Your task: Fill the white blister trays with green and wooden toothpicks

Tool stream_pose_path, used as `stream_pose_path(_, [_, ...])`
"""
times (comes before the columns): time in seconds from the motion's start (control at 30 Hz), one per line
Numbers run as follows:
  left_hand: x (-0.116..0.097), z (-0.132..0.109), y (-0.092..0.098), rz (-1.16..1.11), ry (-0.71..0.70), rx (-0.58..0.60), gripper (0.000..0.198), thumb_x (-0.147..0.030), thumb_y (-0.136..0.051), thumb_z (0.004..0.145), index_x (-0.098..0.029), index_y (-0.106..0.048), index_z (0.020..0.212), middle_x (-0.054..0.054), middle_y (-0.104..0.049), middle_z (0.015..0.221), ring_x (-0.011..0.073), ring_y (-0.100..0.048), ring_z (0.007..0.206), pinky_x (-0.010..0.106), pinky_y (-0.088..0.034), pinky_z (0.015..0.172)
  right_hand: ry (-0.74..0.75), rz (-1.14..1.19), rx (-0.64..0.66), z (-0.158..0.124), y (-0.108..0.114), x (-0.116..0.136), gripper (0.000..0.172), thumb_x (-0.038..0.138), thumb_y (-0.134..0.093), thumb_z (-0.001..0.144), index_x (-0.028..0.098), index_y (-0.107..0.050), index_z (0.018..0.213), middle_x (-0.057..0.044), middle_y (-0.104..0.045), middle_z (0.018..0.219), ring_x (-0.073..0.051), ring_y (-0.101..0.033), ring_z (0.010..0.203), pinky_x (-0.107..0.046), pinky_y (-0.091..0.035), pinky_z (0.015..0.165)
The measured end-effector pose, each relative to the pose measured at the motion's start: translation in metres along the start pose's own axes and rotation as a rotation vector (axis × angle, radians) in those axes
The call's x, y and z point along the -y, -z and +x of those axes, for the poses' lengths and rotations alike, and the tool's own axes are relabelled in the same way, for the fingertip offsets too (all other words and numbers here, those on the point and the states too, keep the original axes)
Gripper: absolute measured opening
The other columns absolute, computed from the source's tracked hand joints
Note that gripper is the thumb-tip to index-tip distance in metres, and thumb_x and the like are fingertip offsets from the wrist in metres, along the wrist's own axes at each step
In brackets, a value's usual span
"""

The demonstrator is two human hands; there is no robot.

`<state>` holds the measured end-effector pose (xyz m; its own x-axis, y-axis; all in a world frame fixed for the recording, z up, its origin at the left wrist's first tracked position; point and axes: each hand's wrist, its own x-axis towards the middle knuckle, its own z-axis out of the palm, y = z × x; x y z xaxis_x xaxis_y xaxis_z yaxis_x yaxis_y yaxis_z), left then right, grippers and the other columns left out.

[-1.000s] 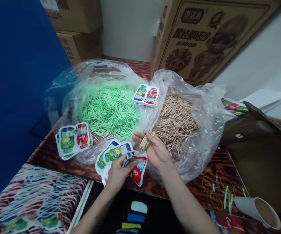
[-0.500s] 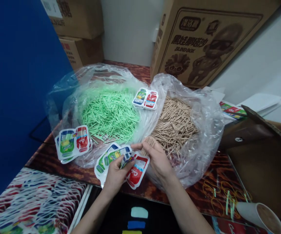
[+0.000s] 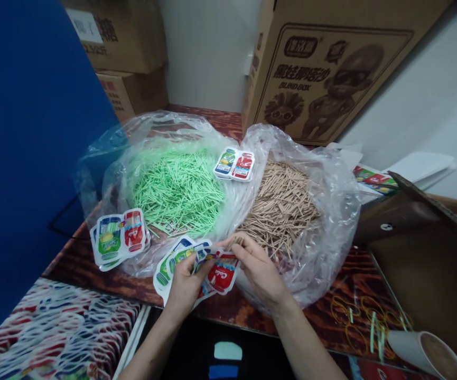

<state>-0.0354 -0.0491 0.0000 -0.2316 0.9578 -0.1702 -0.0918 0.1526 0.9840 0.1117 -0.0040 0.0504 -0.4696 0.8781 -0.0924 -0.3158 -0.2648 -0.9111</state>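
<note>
My left hand (image 3: 186,282) pinches a fan of printed Sprite and Cola cards (image 3: 223,273) near the table's front edge. Just right of it, my right hand (image 3: 258,266) holds a few brown sticks (image 3: 234,241) between thumb and fingers, at the top of the red Cola part. Behind my hands, a pile of green sticks (image 3: 178,192) and a pile of brown sticks (image 3: 281,203) lie on clear plastic bags. One stack of cards (image 3: 120,237) sits at the left, another stack (image 3: 234,164) between the piles.
Cardboard boxes stand at the back left (image 3: 133,42) and back right (image 3: 331,74). A blue panel (image 3: 34,158) rises at the left. On the right are yellow rubber bands (image 3: 357,338), a paper cup (image 3: 426,351) and an open box (image 3: 422,264). Many printed sheets (image 3: 54,327) lie lower left.
My right hand has brought the brown sticks down against the Cola card, and its fingers have drawn in. The Cola card has tilted up slightly. The view has shifted a little.
</note>
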Motion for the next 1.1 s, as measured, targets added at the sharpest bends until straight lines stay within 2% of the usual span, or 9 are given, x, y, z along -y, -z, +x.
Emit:
stream_pose_path(0.2, [0.011, 0.018, -0.006, -0.144, 0.038, -0.042, 0.025, -0.034, -0.073, 0.070, -0.015, -0.071, 0.085, 0.003, -0.073, 0.080, 0.0186, -0.065, 0.074, 0.030, -0.051, 0.072, 0.050, 0.076, -0.176, 0.010, 0.008, -0.013, 0.031, 0.042, -0.063, 0.083, 0.022, -0.060, 0.106, -0.006, -0.069, 0.105, -0.020, -0.064, 0.097, -0.034, -0.049, 0.086])
stream_pose_path(0.27, [0.010, 0.024, 0.001, -0.239, 0.044, -0.068, 0.027, -0.034, -0.075, 0.068, -0.014, -0.070, 0.085, 0.003, -0.072, 0.078, 0.0176, -0.065, 0.071, 0.030, -0.051, 0.071, 0.095, 0.001, -0.260, 0.012, 0.016, -0.017, 0.031, 0.043, -0.060, 0.084, 0.022, -0.059, 0.108, -0.006, -0.069, 0.106, -0.019, -0.064, 0.097, -0.034, -0.048, 0.088])
stream_pose_path(0.37, [0.003, 0.031, 0.021, -0.311, -0.007, -0.155, 0.027, -0.031, -0.078, 0.064, -0.015, -0.068, 0.084, 0.001, -0.071, 0.077, 0.0160, -0.065, 0.069, 0.028, -0.052, 0.069, 0.105, -0.166, -0.330, 0.012, 0.029, -0.024, 0.023, 0.039, -0.060, 0.084, 0.020, -0.062, 0.097, -0.004, -0.071, 0.089, -0.016, -0.064, 0.082, -0.031, -0.049, 0.080])
stream_pose_path(0.47, [-0.007, 0.033, 0.043, -0.326, -0.102, -0.248, 0.025, -0.025, -0.079, 0.063, -0.016, -0.067, 0.082, -0.001, -0.070, 0.078, 0.0145, -0.065, 0.072, 0.026, -0.053, 0.072, 0.069, -0.406, -0.268, 0.008, 0.030, -0.032, 0.013, 0.030, -0.057, 0.084, 0.019, -0.063, 0.086, -0.002, -0.068, 0.078, -0.016, -0.063, 0.074, -0.029, -0.048, 0.070])
stream_pose_path(0.57, [-0.015, 0.032, 0.057, -0.362, -0.147, -0.281, 0.026, -0.024, -0.078, 0.065, -0.017, -0.067, 0.087, 0.001, -0.071, 0.085, 0.0167, -0.066, 0.081, 0.029, -0.053, 0.079, 0.154, -0.760, -0.154, 0.006, 0.023, -0.041, 0.014, 0.020, -0.050, 0.087, 0.020, -0.063, 0.083, -0.002, -0.066, 0.082, -0.017, -0.061, 0.078, -0.029, -0.045, 0.072])
stream_pose_path(0.8, [-0.011, 0.023, 0.061, -0.419, -0.069, -0.330, 0.030, -0.025, -0.080, 0.062, -0.017, -0.068, 0.089, 0.001, -0.072, 0.085, 0.0179, -0.068, 0.079, 0.029, -0.055, 0.075, 0.288, -1.511, 0.022, 0.017, 0.024, -0.070, 0.017, 0.012, -0.046, 0.089, 0.019, -0.060, 0.081, -0.007, -0.062, 0.081, -0.021, -0.055, 0.077, -0.030, -0.041, 0.066])
stream_pose_path(0.87, [-0.004, 0.020, 0.059, -0.434, -0.026, -0.302, 0.032, -0.026, -0.081, 0.062, -0.017, -0.068, 0.089, 0.001, -0.072, 0.083, 0.0176, -0.067, 0.075, 0.029, -0.055, 0.072, 0.293, -1.516, 0.036, 0.018, 0.030, -0.075, 0.019, 0.012, -0.046, 0.089, 0.019, -0.059, 0.077, -0.007, -0.060, 0.078, -0.021, -0.054, 0.076, -0.031, -0.041, 0.066])
stream_pose_path(0.97, [0.005, 0.015, 0.054, -0.423, 0.010, -0.243, 0.027, -0.026, -0.080, 0.063, -0.016, -0.069, 0.086, 0.001, -0.072, 0.079, 0.0160, -0.066, 0.071, 0.027, -0.054, 0.069, 0.260, -1.282, 0.004, 0.015, 0.036, -0.065, 0.019, 0.013, -0.045, 0.089, 0.019, -0.060, 0.079, -0.005, -0.060, 0.081, -0.019, -0.055, 0.079, -0.030, -0.042, 0.071])
stream_pose_path(1.1, [0.010, 0.013, 0.047, -0.351, 0.035, -0.182, 0.022, -0.027, -0.079, 0.065, -0.016, -0.069, 0.081, 0.001, -0.071, 0.076, 0.0152, -0.064, 0.069, 0.026, -0.052, 0.069, 0.198, -0.827, -0.195, 0.008, 0.032, -0.019, 0.010, 0.024, -0.054, 0.087, 0.019, -0.061, 0.082, -0.002, -0.060, 0.079, -0.017, -0.056, 0.075, -0.028, -0.044, 0.068])
